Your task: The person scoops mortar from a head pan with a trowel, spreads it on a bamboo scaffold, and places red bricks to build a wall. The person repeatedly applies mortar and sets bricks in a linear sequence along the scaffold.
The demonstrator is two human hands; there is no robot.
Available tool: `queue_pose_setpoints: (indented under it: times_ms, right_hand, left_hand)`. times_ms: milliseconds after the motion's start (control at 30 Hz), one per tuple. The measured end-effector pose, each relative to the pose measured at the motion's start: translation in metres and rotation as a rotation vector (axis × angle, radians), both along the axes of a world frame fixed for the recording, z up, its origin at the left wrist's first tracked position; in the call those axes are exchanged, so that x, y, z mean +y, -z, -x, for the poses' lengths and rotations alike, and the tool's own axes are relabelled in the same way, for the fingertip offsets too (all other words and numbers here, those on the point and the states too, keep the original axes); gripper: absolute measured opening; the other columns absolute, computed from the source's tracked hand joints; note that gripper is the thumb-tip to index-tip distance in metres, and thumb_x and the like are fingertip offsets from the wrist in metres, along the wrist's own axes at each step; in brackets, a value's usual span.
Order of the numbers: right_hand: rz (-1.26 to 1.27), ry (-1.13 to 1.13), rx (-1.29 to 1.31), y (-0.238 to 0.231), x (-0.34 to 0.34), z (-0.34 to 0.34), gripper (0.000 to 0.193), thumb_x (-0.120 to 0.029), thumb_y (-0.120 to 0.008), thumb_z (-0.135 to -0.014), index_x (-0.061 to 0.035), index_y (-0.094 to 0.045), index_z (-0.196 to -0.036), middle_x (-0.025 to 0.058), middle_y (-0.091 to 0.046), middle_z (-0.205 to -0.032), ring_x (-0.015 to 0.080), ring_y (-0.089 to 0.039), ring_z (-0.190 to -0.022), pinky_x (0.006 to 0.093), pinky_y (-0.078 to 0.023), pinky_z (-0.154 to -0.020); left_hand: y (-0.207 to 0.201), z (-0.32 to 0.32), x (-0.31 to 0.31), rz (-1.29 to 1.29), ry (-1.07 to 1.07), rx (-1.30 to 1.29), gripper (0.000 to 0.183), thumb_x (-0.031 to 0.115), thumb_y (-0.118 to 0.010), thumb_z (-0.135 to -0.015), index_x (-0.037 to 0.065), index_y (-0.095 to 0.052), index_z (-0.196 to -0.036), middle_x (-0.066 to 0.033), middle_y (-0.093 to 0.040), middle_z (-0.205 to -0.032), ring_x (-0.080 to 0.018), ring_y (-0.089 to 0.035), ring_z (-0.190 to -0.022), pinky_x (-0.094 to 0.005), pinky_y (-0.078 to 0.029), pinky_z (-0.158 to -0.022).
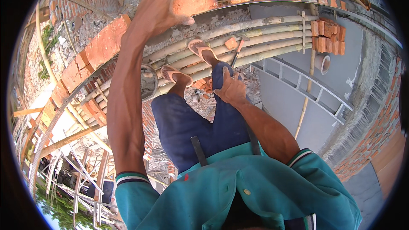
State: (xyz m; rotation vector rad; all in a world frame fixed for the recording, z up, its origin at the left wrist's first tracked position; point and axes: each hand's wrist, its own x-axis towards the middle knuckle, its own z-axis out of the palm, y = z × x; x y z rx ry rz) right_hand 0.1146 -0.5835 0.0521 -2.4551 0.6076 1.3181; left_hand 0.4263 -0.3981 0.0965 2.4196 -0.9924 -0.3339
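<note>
At the top, my left hand (159,10) is closed on an orange-red brick (195,1), thumb on its near side and fingers mostly hidden behind. It sits at the wall line, with more bricks (106,42) in a row to its left. Whether it rests on mortar I cannot tell. My right hand (231,87) lies on my trouser leg near the knee, fingers spread and holding nothing. Beyond it, a hand tool (238,52) with a dark end and a reddish end lies on the bamboo poles, beside a broken brick piece (231,43).
My sandalled feet stand on a bamboo pole platform (264,38). A round mortar pan (149,81) is by my left foot. Bricks are stacked (328,37) at the platform's right end. A ladder (306,86) lies below right. Bamboo scaffolding (81,127) stands at left.
</note>
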Motion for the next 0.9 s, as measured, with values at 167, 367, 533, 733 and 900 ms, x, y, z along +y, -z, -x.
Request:
queue_pose_setpoints:
  times_ms: [167, 367, 533, 733, 900]
  right_hand:
    - [0.064, -0.095, 0.022, 0.000, 0.004, -0.001, 0.109, -0.047, -0.084, -0.082, -0.0115, -0.025, -0.166, 0.0380, -0.040, -0.155, 0.0471, -0.065, -0.124, 0.0512, -0.056, -0.102]
    - [0.066, -0.063, 0.097, -0.004, 0.008, -0.009, 0.106, -0.047, -0.084, -0.082, -0.0146, -0.026, -0.166, 0.0361, -0.040, -0.156, 0.0461, -0.065, -0.124, 0.0523, -0.055, -0.102]
    - [0.079, -0.101, 0.141, -0.005, 0.007, -0.014, 0.105, -0.046, -0.083, -0.083, -0.0142, -0.027, -0.166, 0.0379, -0.040, -0.156, 0.0476, -0.065, -0.124, 0.0505, -0.056, -0.102]
    - [0.072, -0.122, 0.119, -0.004, 0.007, -0.013, 0.106, -0.045, -0.083, -0.082, -0.0136, -0.026, -0.166, 0.0395, -0.038, -0.157, 0.0481, -0.066, -0.122, 0.0507, -0.056, -0.103]
    - [0.071, -0.114, 0.155, 0.001, 0.003, -0.014, 0.108, -0.043, -0.085, -0.081, -0.0132, -0.025, -0.166, 0.0397, -0.038, -0.157, 0.0476, -0.065, -0.124, 0.0507, -0.055, -0.103]
  left_hand:
    - [-0.001, -0.005, 0.003, 0.019, -0.006, 0.025, 0.093, 0.046, -0.086, -0.080, 0.016, -0.046, -0.158, -0.0193, -0.058, -0.150, -0.0391, -0.054, -0.138, -0.0472, -0.042, -0.117]
    - [-0.020, -0.001, 0.023, 0.049, -0.152, 0.103, 0.091, 0.042, -0.085, -0.083, 0.005, -0.047, -0.156, -0.0267, -0.057, -0.148, -0.0414, -0.054, -0.138, -0.0491, -0.042, -0.117]
    - [-0.033, 0.002, 0.057, 0.090, -0.200, 0.197, 0.074, 0.028, -0.077, -0.092, 0.004, -0.046, -0.156, -0.0265, -0.057, -0.148, -0.0399, -0.054, -0.138, -0.0483, -0.042, -0.117]
    - [-0.019, -0.006, 0.052, 0.023, -0.266, 0.298, 0.051, 0.031, -0.073, -0.097, 0.015, -0.064, -0.145, -0.0189, -0.071, -0.131, -0.0405, -0.067, -0.118, -0.0448, -0.051, -0.100]
    - [-0.027, 0.001, 0.053, -0.054, -0.233, 0.234, 0.069, 0.029, -0.078, -0.092, 0.009, -0.053, -0.152, -0.0227, -0.059, -0.146, -0.0358, -0.057, -0.134, -0.0457, -0.042, -0.114]
